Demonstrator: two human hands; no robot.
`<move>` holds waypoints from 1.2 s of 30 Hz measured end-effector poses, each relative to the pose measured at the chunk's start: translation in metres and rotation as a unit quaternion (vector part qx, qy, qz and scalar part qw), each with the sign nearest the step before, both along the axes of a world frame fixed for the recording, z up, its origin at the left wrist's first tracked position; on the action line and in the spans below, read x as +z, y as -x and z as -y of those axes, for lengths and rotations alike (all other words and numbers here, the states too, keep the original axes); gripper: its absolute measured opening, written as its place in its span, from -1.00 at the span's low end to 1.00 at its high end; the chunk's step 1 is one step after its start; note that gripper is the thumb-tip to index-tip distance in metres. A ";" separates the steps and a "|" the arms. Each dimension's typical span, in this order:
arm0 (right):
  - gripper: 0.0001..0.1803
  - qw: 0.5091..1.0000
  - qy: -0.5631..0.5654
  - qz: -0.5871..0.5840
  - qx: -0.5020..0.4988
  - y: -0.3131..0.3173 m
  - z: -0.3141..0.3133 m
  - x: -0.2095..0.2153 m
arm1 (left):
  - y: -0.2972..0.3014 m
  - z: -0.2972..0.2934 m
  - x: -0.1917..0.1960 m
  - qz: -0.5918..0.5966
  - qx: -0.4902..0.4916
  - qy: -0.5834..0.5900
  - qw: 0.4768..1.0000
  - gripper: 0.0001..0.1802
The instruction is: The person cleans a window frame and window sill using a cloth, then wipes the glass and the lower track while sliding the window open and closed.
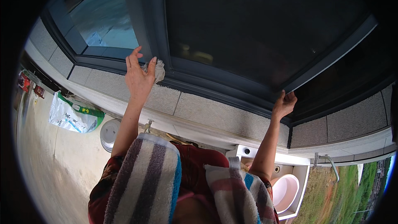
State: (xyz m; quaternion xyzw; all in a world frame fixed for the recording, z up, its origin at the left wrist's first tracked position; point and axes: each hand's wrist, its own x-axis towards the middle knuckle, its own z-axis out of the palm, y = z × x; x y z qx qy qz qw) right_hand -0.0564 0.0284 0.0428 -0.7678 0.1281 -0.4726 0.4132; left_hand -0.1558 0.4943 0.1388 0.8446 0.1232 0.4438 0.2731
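A dark sliding window with a grey frame (pixel 224 84) fills the upper part of the view. At the bottom of its left upright, my left hand (pixel 140 76) holds a crumpled greyish cloth (pixel 159 73) under the thumb, with some fingers raised and bent. The cloth lies against the frame just above the stone-tiled sill. On the other side, my right hand (pixel 284 106) grips the lower corner of the dark mesh-like panel (pixel 248 25), its fingers curled at the panel's edge. A striped towel (pixel 143 178) hangs over my shoulders.
Below the sill (pixel 199 107) is a white sink (pixel 302 186) with a pink basin (pixel 286 191) in it and a curved faucet (pixel 331 166) to the right. On the floor at left are a white-and-green sack (pixel 70 114) and a round grey lid-like thing (pixel 108 135). A small tap (pixel 148 126) sticks out near my left arm.
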 end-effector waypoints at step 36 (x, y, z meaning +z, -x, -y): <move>-0.62 0.920 0.087 -0.065 0.377 -0.034 -0.308 0.041 | -0.023 -0.041 -0.020 0.124 -0.037 0.124 0.984 -0.43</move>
